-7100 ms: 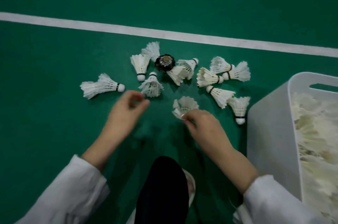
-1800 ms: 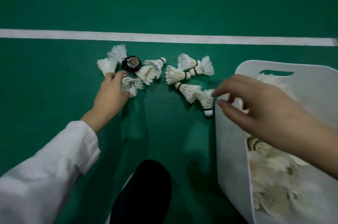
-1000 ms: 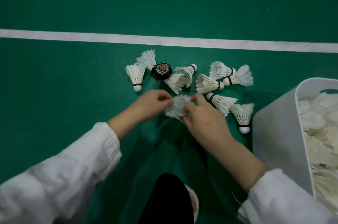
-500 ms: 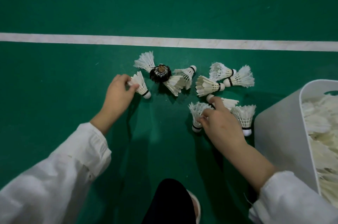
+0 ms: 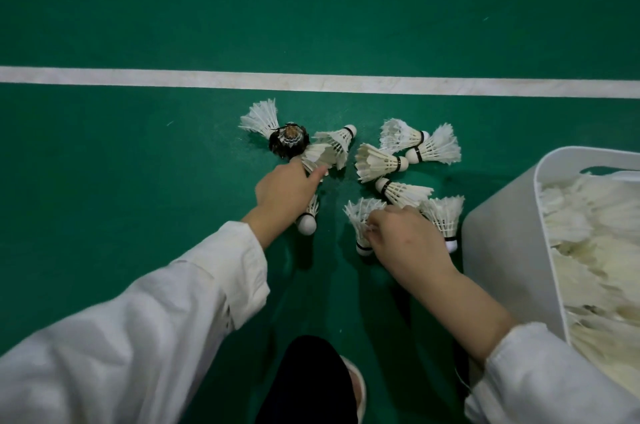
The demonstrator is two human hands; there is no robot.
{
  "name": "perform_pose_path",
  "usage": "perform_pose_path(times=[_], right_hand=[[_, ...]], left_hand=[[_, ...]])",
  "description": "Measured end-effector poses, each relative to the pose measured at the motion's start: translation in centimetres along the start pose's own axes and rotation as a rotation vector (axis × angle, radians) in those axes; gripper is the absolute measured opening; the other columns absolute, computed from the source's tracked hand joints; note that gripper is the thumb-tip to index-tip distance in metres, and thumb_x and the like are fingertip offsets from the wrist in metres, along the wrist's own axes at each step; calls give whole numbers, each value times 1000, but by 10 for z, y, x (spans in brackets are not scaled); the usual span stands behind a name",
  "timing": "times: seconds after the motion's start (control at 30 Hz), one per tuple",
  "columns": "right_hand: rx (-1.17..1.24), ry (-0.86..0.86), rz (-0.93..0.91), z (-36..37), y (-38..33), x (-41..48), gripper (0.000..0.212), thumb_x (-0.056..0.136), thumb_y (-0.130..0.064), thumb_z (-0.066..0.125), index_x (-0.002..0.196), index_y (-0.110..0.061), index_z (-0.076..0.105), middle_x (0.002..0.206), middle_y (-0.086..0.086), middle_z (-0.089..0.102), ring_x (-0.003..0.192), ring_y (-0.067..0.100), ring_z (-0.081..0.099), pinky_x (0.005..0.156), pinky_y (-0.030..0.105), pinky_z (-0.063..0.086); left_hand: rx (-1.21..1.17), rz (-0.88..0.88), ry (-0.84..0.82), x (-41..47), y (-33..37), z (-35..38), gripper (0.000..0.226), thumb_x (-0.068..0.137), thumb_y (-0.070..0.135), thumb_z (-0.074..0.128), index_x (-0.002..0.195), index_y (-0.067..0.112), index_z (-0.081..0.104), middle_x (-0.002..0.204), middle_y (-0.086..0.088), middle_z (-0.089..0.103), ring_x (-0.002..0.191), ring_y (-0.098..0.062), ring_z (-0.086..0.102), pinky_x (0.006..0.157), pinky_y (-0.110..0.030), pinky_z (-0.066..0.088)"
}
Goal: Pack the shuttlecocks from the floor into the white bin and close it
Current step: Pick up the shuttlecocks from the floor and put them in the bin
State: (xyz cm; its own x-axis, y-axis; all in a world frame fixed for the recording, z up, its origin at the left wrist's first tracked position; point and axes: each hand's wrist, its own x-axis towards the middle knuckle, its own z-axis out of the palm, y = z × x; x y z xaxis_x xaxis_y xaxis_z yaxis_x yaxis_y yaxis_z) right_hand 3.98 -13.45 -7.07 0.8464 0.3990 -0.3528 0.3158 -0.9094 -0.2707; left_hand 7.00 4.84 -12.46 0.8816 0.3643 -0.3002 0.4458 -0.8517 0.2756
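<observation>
Two hands work the pile at once. The left hand (image 5: pixel 284 191) is closed over a tucked shuttlecock (image 5: pixel 308 221), whose cork end pokes out below the palm, while its forefinger stretches onto the feathers of a second shuttlecock (image 5: pixel 323 156); the likely purpose is to gather several before making one trip. The right hand (image 5: pixel 405 240) pinches a third shuttlecock (image 5: pixel 362 219) by the skirt, cork pointing down toward the person, just beside a standing shuttlecock (image 5: pixel 445 215) that rests on its cork against the bin side. Beyond the fingers, roughly nine loose pieces lie on the green floor (image 5: pixel 138 181), among them a black shuttlecock (image 5: pixel 289 139) and a white cluster (image 5: pixel 408 146), all on the near side of the white court line (image 5: pixel 311 82). The white bin (image 5: pixel 502 250) stands open at the person's right, near the pile, which keeps each carry short; a heap of packed shuttlecocks (image 5: pixel 595 233) reaches near its rim. No lid is in view. Judged from this layout, packing is well along but unfinished, and closing has not begun. Feather skirts crush readily, so a light hold at the skirt or cork is advisable.
</observation>
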Motion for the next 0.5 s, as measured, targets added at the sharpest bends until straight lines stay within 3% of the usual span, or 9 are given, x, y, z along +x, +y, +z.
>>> perform_pose_path(times=[0.13,0.27,0.4,0.5], right_hand=[[47,72,-53,-10,5,-6,21,94,-22,42,101,-13,60,105,4,60,98,24,43,76,34,40],[123,198,-123,-27,9,-11,19,93,-27,49,90,-15,63,91,0,60,85,23,48,68,33,36],[199,271,-178,-74,11,-31,18,90,-31,56,91,-17,68,90,0,65,85,23,60,67,32,42],[243,321,-205,-130,26,-62,16,87,-29,60,94,-18,70,92,0,68,84,21,62,74,32,47]], left_hand=[[-127,-23,14,-7,4,-7,35,93,38,35,73,12,49,84,-14,61,74,-29,54,58,-31,36],[-358,-59,-66,-34,3,-30,38,89,26,45,55,14,35,55,-6,41,56,-24,37,49,-31,21],[-596,-78,-177,-67,5,-57,36,83,32,57,64,1,55,59,-8,46,53,-16,37,59,-28,27],[-663,19,-185,-91,25,-80,43,83,39,60,69,-2,56,59,-8,47,54,-14,39,56,-28,27]])
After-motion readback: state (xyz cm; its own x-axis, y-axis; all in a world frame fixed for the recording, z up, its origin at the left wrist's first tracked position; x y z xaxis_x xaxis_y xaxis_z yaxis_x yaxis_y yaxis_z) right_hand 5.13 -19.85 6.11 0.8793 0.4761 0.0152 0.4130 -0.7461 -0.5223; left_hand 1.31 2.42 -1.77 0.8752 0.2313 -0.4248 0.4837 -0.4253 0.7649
